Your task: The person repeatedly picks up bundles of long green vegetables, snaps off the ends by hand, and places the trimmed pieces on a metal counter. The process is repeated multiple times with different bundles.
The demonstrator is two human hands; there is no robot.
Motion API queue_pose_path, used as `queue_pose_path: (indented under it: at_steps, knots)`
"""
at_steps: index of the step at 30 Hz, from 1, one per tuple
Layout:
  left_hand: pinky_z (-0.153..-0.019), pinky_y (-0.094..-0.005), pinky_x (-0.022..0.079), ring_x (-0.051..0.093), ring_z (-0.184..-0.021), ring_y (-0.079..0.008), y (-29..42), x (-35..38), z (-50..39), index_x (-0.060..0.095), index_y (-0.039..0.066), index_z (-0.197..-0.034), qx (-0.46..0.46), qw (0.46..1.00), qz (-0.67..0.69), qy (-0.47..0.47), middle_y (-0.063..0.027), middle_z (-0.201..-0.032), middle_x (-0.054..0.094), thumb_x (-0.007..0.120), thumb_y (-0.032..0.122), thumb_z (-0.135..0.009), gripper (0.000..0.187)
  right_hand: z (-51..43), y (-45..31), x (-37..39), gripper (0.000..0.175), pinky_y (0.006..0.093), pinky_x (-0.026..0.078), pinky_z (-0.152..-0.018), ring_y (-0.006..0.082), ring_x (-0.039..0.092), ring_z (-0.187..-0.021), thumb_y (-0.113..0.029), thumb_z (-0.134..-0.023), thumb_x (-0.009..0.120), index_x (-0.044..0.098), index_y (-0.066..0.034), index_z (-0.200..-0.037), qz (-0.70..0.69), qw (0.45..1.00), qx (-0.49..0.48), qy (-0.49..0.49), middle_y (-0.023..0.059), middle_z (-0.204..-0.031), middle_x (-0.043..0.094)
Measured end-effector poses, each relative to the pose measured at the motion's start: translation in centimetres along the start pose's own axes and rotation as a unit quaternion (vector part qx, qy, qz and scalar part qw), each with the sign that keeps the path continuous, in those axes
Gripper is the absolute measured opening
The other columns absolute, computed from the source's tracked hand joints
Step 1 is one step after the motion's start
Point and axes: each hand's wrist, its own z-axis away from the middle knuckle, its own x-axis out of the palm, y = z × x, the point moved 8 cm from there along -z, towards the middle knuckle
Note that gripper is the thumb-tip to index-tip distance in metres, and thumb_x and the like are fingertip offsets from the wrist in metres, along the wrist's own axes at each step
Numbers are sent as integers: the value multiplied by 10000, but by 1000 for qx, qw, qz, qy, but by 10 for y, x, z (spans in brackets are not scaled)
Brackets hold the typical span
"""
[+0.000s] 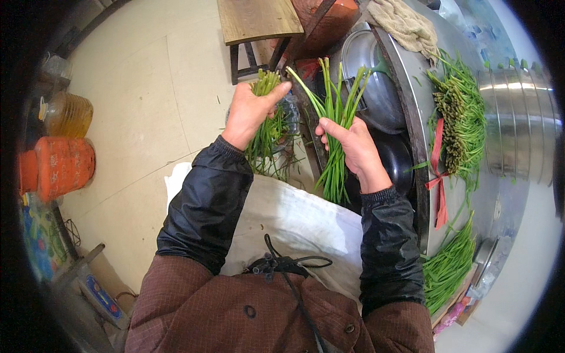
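Note:
My left hand [252,108] grips a bunch of green stalks [265,83], cut ends up, with thin leaves hanging below the fist. To its right, my right hand [348,139] holds a looser bundle of long green stalks [334,164], perhaps garlic chives. Their pale ends fan out above the thumb, and the green ends hang over my lap. Beneath the left bunch, a container lined with clear plastic [289,115] is partly hidden by leaves. On the metal counter [408,70] at right lies a large pile of similar greens [461,119], near a red tie [437,176].
More greens [450,264] lie at the counter's near end. A stacked metal steamer [514,125] and a beige cloth [404,24] are on the counter. Lidded metal cookware [371,84] sits under its edge. A wooden stool [262,22] stands ahead; an orange gas cylinder [64,165] is at left.

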Motion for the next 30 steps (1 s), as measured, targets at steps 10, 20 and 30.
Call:
queue_pose_path:
  at_steps: [10, 20, 30]
  knots:
    - [-510, -262, 424, 510, -538, -66, -4, 4, 0, 737, 0, -1075, 15, 999, -6, -28, 23, -683, 617, 725, 87, -876, 218, 0, 5, 0, 224, 272, 499, -605, 113, 608, -686, -244, -983, 677, 679, -28, -1041, -56, 998, 29, -15, 47, -839, 701]
    - [-479, -253, 398, 509, -514, -65, 2, 13, 2, 733, -5, -991, 16, 998, 12, -54, 25, -653, 606, 777, 132, -859, 195, 0, 12, 1, 347, 269, 482, -591, 111, 576, -669, -358, -1017, 624, 676, -20, -1073, -98, 993, 60, -24, 34, -825, 673]
    - [-497, -222, 365, 481, -562, -54, 19, 21, 12, 696, -2, -1155, 45, 994, 74, -70, 35, -742, 597, 777, 129, -883, 312, 1, 16, 10, 341, 269, 471, -578, 117, 554, -669, -344, -1038, 591, 637, -16, -1119, -74, 993, 76, -49, 43, -848, 640]
